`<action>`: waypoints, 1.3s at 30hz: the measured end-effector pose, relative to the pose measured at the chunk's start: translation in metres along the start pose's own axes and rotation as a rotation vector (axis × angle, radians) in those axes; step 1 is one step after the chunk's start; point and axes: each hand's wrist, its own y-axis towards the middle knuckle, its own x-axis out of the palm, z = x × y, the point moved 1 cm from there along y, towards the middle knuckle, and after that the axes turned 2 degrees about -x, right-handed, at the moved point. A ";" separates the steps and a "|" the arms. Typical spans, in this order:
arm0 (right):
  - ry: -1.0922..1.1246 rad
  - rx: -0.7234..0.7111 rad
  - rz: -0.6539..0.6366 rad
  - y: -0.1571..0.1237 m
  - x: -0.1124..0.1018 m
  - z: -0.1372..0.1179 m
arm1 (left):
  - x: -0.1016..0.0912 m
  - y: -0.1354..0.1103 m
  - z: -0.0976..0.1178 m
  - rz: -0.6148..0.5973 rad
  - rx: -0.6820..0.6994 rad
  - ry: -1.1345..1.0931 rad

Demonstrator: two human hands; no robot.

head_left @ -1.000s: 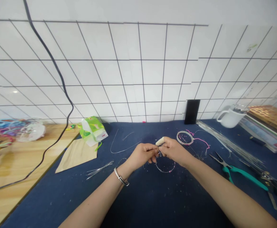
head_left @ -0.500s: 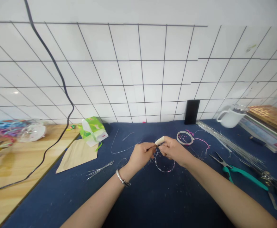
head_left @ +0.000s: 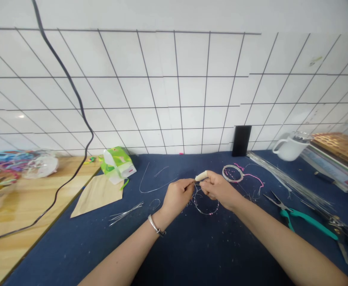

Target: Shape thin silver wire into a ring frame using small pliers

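No legible text, labels, numbers or signs

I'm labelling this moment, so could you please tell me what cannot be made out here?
In the head view:
What the left hand and right hand pinch: hidden by the hands themselves.
Beads on the wire ring: too small to count.
Colourful heap: cut off by the left edge.

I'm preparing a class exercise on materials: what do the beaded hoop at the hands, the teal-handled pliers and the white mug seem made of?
Hoop: thin, silvery and smoothly curved, so probably metal wire.
Pliers: grey, metallic-looking nose, likely steel; smooth teal handles suggest plastic or rubber grips.
Mug: smooth, opaque white, perhaps glazed ceramic, though plastic or enamel could look alike.
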 end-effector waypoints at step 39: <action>-0.526 -0.279 0.155 0.003 -0.014 -0.003 | -0.024 0.005 0.009 -0.316 -0.316 -0.714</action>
